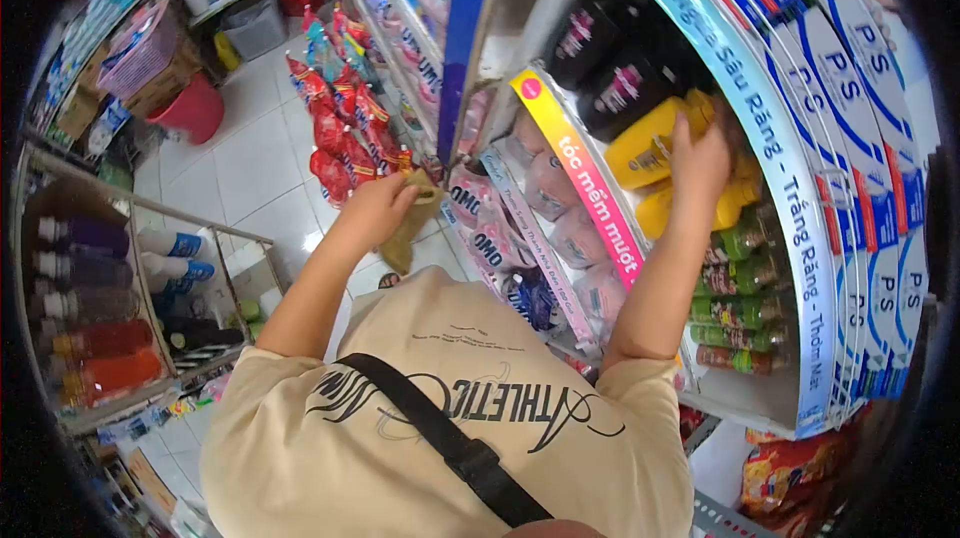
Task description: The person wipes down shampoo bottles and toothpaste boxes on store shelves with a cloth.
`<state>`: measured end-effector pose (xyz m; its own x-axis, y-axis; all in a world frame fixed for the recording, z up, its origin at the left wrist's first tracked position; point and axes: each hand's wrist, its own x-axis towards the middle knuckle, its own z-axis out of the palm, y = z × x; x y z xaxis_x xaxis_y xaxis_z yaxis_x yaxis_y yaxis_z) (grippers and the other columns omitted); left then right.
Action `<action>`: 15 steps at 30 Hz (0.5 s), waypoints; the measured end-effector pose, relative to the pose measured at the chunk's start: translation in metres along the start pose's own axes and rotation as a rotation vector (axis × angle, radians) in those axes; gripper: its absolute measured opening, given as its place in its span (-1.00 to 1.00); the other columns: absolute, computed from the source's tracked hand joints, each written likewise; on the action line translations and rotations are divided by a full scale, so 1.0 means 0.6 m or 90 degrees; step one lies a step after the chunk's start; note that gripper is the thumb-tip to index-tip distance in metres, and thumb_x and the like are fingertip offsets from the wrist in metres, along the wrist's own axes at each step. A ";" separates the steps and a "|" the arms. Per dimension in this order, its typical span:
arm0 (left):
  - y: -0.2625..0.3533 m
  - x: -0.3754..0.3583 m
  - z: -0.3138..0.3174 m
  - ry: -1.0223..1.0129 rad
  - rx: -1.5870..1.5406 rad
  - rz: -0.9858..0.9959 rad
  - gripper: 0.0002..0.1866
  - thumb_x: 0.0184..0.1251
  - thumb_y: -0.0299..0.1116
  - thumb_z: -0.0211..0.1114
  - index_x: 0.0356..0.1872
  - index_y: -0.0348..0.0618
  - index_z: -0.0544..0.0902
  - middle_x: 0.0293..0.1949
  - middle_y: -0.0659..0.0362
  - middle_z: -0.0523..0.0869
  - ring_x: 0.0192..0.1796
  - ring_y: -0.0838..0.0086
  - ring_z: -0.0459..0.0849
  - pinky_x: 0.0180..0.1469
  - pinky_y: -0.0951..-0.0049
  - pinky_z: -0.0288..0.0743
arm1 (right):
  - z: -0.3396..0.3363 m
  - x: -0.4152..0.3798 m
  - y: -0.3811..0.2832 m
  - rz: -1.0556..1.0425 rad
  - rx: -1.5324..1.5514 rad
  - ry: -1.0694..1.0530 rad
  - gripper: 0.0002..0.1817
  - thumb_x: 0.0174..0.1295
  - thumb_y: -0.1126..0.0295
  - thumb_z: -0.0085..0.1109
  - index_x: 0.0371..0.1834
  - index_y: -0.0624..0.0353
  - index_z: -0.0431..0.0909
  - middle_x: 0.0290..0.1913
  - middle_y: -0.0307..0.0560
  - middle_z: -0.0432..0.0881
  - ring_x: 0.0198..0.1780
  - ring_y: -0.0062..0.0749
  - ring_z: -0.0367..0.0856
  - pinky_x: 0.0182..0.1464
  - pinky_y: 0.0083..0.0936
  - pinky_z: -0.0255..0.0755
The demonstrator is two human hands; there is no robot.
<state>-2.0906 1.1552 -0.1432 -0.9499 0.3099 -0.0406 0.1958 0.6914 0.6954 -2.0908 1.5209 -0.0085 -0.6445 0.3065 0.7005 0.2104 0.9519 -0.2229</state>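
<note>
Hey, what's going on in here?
A person in a beige shirt is reaching into a shop shelf. The right hand is at the top end of a yellow bottle; how firmly it grips is hard to tell. The left hand holds a cloth out in front of the body. The yellow bottle sits on the shelf, between black bottles and green bottles.

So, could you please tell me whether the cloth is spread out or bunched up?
Bunched up: the cloth hangs in a narrow, crumpled strip from the left hand.

Upper yellow bottle [636,154] partly hidden
</note>
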 end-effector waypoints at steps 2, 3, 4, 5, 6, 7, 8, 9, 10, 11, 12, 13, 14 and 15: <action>0.011 -0.004 -0.013 -0.038 -0.164 -0.098 -0.69 0.26 -0.18 0.07 -0.14 -0.20 0.50 -0.35 -0.01 0.61 -0.30 0.21 0.60 -0.22 0.25 0.45 | 0.003 -0.004 -0.014 0.015 0.025 -0.007 -0.47 0.01 0.15 0.18 -0.01 0.29 0.40 -0.07 0.30 0.47 -0.03 0.13 0.44 0.01 -0.18 0.32; 0.015 -0.007 -0.015 -0.055 -0.241 -0.129 -0.69 0.26 -0.18 0.08 -0.12 -0.19 0.50 -0.32 0.03 0.62 -0.29 0.29 0.60 -0.21 0.30 0.46 | 0.005 -0.011 -0.019 0.009 0.043 0.009 -0.47 -0.02 0.16 0.22 -0.04 0.29 0.41 -0.08 0.27 0.48 -0.04 0.12 0.43 -0.01 -0.19 0.31; 0.018 -0.011 -0.018 -0.068 -0.316 -0.164 -0.68 0.26 -0.18 0.09 -0.09 -0.19 0.50 -0.30 0.08 0.62 -0.28 0.37 0.61 -0.21 0.35 0.46 | 0.007 -0.020 -0.022 0.003 0.062 0.025 -0.47 -0.05 0.17 0.25 -0.06 0.28 0.43 -0.10 0.24 0.48 -0.06 0.11 0.43 -0.02 -0.19 0.31; 0.020 -0.014 -0.019 -0.081 -0.384 -0.181 -0.66 0.25 -0.17 0.11 -0.10 -0.21 0.50 -0.27 0.10 0.62 -0.25 0.42 0.59 -0.21 0.41 0.45 | 0.008 -0.028 -0.026 0.001 0.080 0.041 -0.48 -0.09 0.18 0.29 -0.09 0.27 0.44 -0.12 0.22 0.49 -0.07 0.10 0.42 -0.03 -0.20 0.30; 0.020 -0.018 -0.019 -0.094 -0.452 -0.195 -0.65 0.24 -0.16 0.13 -0.10 -0.24 0.50 -0.24 0.13 0.62 -0.22 0.47 0.58 -0.22 0.46 0.43 | 0.007 -0.032 -0.031 -0.008 0.082 0.028 -0.49 -0.10 0.20 0.30 -0.11 0.28 0.44 -0.14 0.20 0.49 -0.09 0.09 0.42 -0.04 -0.20 0.30; 0.014 -0.021 -0.016 -0.122 -0.528 -0.177 -0.65 0.23 -0.20 0.15 -0.08 -0.24 0.49 -0.21 0.14 0.61 -0.20 0.50 0.58 -0.19 0.48 0.44 | 0.004 -0.034 -0.036 -0.018 0.083 0.017 -0.49 -0.12 0.21 0.32 -0.12 0.28 0.45 -0.17 0.17 0.50 -0.12 0.08 0.43 -0.05 -0.20 0.29; 0.005 -0.024 -0.009 -0.150 -0.605 -0.155 -0.65 0.21 -0.23 0.18 -0.06 -0.24 0.48 -0.18 0.16 0.60 -0.18 0.52 0.57 -0.17 0.51 0.44 | 0.003 -0.035 -0.038 -0.027 0.084 0.006 -0.50 -0.13 0.22 0.33 -0.14 0.28 0.45 -0.19 0.15 0.50 -0.14 0.07 0.43 -0.07 -0.19 0.29; -0.001 -0.027 -0.004 -0.178 -0.681 -0.129 -0.64 0.19 -0.27 0.21 -0.04 -0.24 0.47 -0.15 0.18 0.60 -0.16 0.55 0.57 -0.14 0.53 0.44 | 0.005 -0.035 -0.036 -0.044 0.084 -0.002 -0.50 -0.14 0.23 0.33 -0.15 0.28 0.45 -0.19 0.15 0.50 -0.14 0.06 0.43 -0.07 -0.19 0.29; -0.002 -0.032 -0.004 -0.159 -0.697 -0.114 -0.63 0.17 -0.31 0.21 -0.02 -0.24 0.46 -0.15 0.18 0.60 -0.15 0.54 0.57 -0.12 0.53 0.44 | 0.011 -0.033 -0.030 -0.062 0.084 -0.009 -0.51 -0.14 0.23 0.33 -0.16 0.29 0.45 -0.19 0.14 0.50 -0.14 0.05 0.44 -0.07 -0.20 0.29; -0.001 -0.036 -0.003 -0.140 -0.713 -0.098 -0.62 0.16 -0.35 0.22 0.00 -0.24 0.45 -0.15 0.17 0.60 -0.14 0.54 0.57 -0.10 0.53 0.44 | 0.016 -0.032 -0.024 -0.080 0.084 -0.014 -0.51 -0.14 0.23 0.34 -0.17 0.29 0.45 -0.19 0.14 0.50 -0.14 0.04 0.44 -0.08 -0.20 0.29; -0.003 -0.039 -0.003 -0.122 -0.728 -0.082 -0.61 0.15 -0.40 0.23 0.02 -0.24 0.44 -0.14 0.17 0.60 -0.13 0.53 0.57 -0.09 0.53 0.45 | 0.018 -0.032 -0.022 -0.117 0.088 0.000 -0.55 -0.11 0.29 0.30 -0.14 0.29 0.46 -0.15 0.11 0.51 -0.10 0.01 0.45 -0.04 -0.25 0.30; -0.009 -0.041 0.002 -0.104 -0.739 -0.102 -0.60 0.15 -0.41 0.21 0.03 -0.24 0.43 -0.13 0.17 0.59 -0.10 0.53 0.56 -0.05 0.51 0.43 | 0.019 -0.037 -0.023 -0.108 0.154 -0.020 -0.56 -0.10 0.32 0.29 -0.13 0.28 0.46 -0.14 0.11 0.52 -0.08 -0.01 0.46 -0.01 -0.27 0.29; -0.019 -0.042 0.008 -0.087 -0.749 -0.123 -0.60 0.15 -0.43 0.20 0.05 -0.25 0.42 -0.11 0.18 0.58 -0.07 0.52 0.54 -0.01 0.49 0.41 | 0.019 -0.042 -0.026 -0.099 0.220 -0.042 -0.57 -0.09 0.35 0.28 -0.12 0.28 0.46 -0.12 0.10 0.52 -0.07 -0.03 0.46 0.01 -0.28 0.29; -0.025 -0.043 0.011 -0.068 -0.761 -0.142 -0.59 0.15 -0.45 0.19 0.06 -0.25 0.41 -0.09 0.19 0.57 -0.04 0.52 0.53 0.03 0.46 0.40 | 0.018 -0.047 -0.028 -0.092 0.285 -0.064 -0.57 -0.09 0.37 0.26 -0.11 0.28 0.46 -0.11 0.09 0.53 -0.05 -0.04 0.47 0.03 -0.30 0.28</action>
<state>-2.0673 1.1412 -0.1572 -0.8982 0.3518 -0.2635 -0.3701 -0.2820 0.8851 -2.0840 1.4961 -0.0316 -0.7161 0.1496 0.6818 -0.2087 0.8862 -0.4137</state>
